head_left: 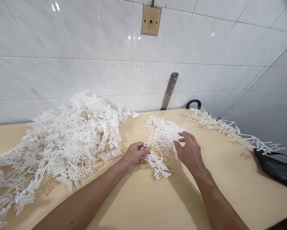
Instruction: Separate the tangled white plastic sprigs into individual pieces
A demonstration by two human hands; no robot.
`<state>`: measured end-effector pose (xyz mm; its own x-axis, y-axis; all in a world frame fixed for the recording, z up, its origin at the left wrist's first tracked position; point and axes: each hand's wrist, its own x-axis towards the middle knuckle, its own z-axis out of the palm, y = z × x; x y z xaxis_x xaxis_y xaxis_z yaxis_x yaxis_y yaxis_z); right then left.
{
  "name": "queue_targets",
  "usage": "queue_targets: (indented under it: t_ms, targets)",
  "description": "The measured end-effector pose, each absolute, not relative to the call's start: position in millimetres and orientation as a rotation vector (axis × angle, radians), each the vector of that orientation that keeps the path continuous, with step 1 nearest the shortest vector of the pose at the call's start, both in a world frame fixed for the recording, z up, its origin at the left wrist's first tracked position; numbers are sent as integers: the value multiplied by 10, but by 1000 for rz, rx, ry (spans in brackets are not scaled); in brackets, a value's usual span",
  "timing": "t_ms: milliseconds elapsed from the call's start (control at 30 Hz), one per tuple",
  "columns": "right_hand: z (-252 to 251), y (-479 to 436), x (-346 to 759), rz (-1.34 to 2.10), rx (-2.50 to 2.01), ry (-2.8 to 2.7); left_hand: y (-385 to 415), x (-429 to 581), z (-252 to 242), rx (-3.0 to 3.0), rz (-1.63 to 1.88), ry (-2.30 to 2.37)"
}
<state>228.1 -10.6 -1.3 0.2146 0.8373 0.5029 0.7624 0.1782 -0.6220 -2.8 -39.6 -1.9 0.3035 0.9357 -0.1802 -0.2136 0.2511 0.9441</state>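
My left hand (136,154) pinches the thin stem of a white artificial sprig (157,164), whose feathery tips spread over the table toward me. To its right, my right hand (188,149) is raised with thumb and fingers apart, beside a small pile of white feathery sprigs (166,131). Whether its fingertips touch that pile I cannot tell. A much larger heap of the same white sprigs (78,137) covers the left side of the table, close to my left forearm.
Bare white stems (220,126) lie in a long row at the right of the wooden table (133,204). Behind them is a black curved handle (193,103). A black bag (277,166) sits at the right edge. A metal strip (169,91) leans on the tiled wall.
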Motion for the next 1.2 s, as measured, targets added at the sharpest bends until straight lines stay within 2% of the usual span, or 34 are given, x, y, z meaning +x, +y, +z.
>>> queue_targets:
  t_ms: [67,200,300,800,1200]
  targets:
    - [39,-174,2208,19,-1461,-1628,-397,-30,-14,993,952,910]
    - [109,-386,1918,250,-1151,-1900,-400,-27,-1,971,962,923]
    - [62,-483,1744,280,-1056,-2096,-395,-24,8,920,973,944]
    - [-95,-504,1615,151,-1212,-2041,-411,27,5,910,1048,994]
    - [-99,-512,1577,230,-1237,-2025,-404,55,-26,960,1081,1047]
